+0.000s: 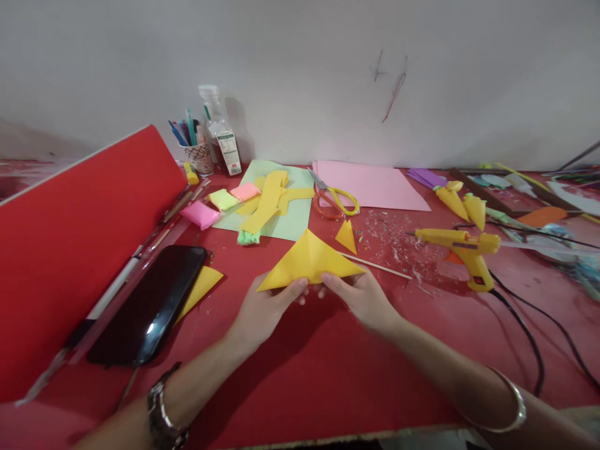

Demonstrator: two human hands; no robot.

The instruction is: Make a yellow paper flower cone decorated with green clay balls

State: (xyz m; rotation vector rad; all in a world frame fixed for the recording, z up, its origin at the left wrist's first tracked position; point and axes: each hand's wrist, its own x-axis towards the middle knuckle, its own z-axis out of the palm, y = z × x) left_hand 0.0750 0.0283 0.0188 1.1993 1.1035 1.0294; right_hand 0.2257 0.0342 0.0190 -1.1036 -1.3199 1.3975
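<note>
Partly, yellow paper [308, 259] hides both hands [265, 306] [368, 301]; forearms [206, 372] [440, 359] cropped.

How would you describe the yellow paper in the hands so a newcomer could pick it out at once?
Over the red tabletop, find the left hand and right hand near the middle. They hold a wide, creased triangle of yellow paper. Unlike the yellow strips farther back, it is gripped by both hands.

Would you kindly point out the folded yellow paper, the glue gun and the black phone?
Folded yellow paper [309, 257]: head view, middle of its upward-facing surface.
Glue gun [466, 242]: head view, its yellow body.
Black phone [152, 303]: head view, middle of its dark screen.
</note>
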